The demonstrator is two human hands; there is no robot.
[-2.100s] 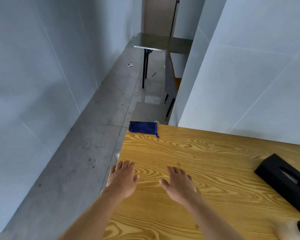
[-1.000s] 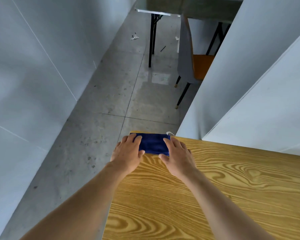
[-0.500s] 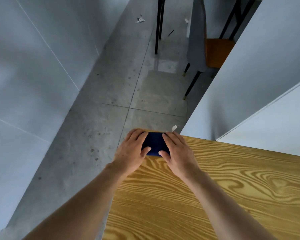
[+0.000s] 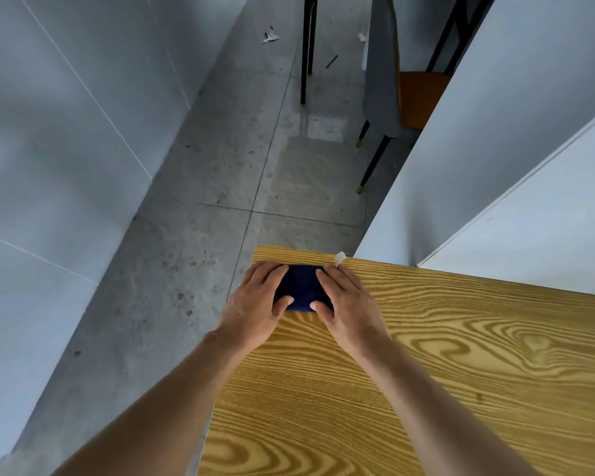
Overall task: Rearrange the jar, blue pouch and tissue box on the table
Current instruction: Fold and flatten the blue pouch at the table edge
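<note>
The blue pouch [image 4: 301,286] lies at the far left corner of the wooden table [image 4: 426,372]. My left hand [image 4: 255,304] covers its left end and my right hand [image 4: 347,304] covers its right end, fingers over the top and thumbs at its near edge. Only the middle of the pouch shows between the hands. A small white tag [image 4: 339,258] sticks out by the right fingertips. The jar and the tissue box are out of view.
The table's left edge drops to a grey concrete floor [image 4: 220,201]. White partition walls [image 4: 495,149] stand behind the table on the right. A chair with an orange seat [image 4: 416,97] and black table legs [image 4: 306,49] are further back.
Both hands reached from the middle of the table to the far corner and closed on the two ends of the pouch, squeezing it shorter. The view tilted down and left.
</note>
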